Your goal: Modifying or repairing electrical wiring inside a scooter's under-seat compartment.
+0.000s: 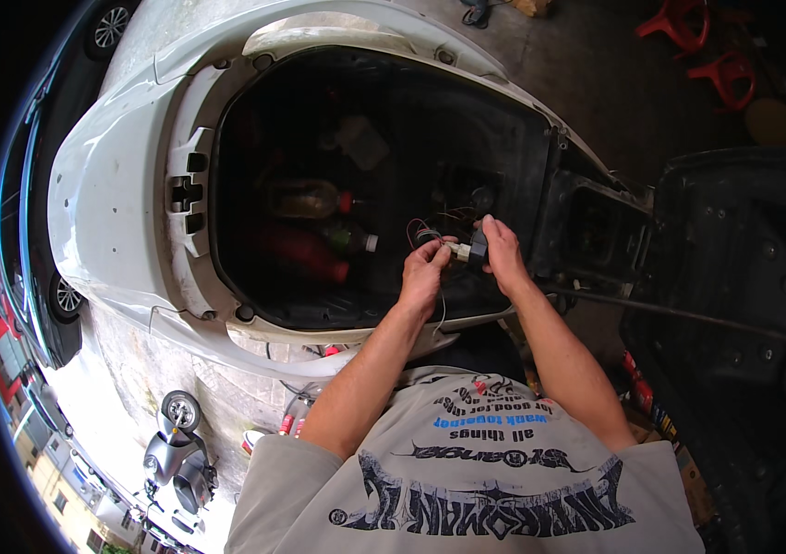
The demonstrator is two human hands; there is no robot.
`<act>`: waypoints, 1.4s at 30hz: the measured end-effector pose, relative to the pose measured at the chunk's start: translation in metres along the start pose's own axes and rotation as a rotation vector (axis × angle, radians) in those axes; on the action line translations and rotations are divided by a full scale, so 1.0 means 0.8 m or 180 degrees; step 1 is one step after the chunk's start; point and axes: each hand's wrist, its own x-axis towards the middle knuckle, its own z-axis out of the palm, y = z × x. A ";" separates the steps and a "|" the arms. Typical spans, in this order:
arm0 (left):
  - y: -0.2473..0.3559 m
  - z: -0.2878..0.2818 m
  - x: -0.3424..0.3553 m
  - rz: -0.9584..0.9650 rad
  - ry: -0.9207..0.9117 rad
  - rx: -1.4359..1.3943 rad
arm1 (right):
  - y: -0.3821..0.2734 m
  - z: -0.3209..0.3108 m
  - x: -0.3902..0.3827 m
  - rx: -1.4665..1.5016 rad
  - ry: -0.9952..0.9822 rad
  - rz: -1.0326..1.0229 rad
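Note:
A white scooter body [116, 185] lies before me with its black under-seat compartment [254, 111] open. Over the compartment's right part, my left hand [425, 272] pinches a small pale connector plug [459, 249]. My right hand [502, 251] grips a small black box-shaped electrical part [479, 246] right against that plug. Thin red and dark wires [420, 229] run from the parts down into the compartment. The two hands are almost touching each other.
Inside the compartment lie a red bottle [300, 254], a brownish bottle [305, 198] with a red cap, a bottle with a white cap [351, 240] and a white container [362, 140]. The raised black seat [734, 277] stands at the right. Red stools [707, 42] stand far right.

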 end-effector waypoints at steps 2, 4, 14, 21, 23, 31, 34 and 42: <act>0.000 0.001 0.000 0.0021 0.0027 0.0042 | 0.004 0.003 0.003 0.0057 0.0037 0.0102; -0.001 0.001 0.000 0.0040 0.0063 0.0084 | 0.006 0.006 0.002 0.0074 0.0091 0.0142; -0.002 0.007 -0.006 0.0116 0.0313 0.0252 | 0.014 0.025 0.004 0.0377 0.0392 0.0294; -0.009 0.008 -0.009 0.0200 0.0389 0.0138 | 0.021 0.029 0.011 0.0606 0.0203 0.0351; -0.010 0.009 -0.007 0.0270 0.0314 0.0096 | 0.020 0.029 0.011 0.0611 0.0045 0.0463; -0.006 0.011 -0.009 0.0282 0.0215 0.0360 | 0.018 0.023 0.008 0.0848 -0.0017 0.0488; -0.006 0.013 -0.010 0.0375 0.0174 0.0250 | 0.022 0.023 0.010 0.0961 -0.0030 0.0499; 0.000 0.016 -0.015 0.0316 0.0158 0.0484 | 0.028 0.018 0.010 0.1164 -0.0194 0.0472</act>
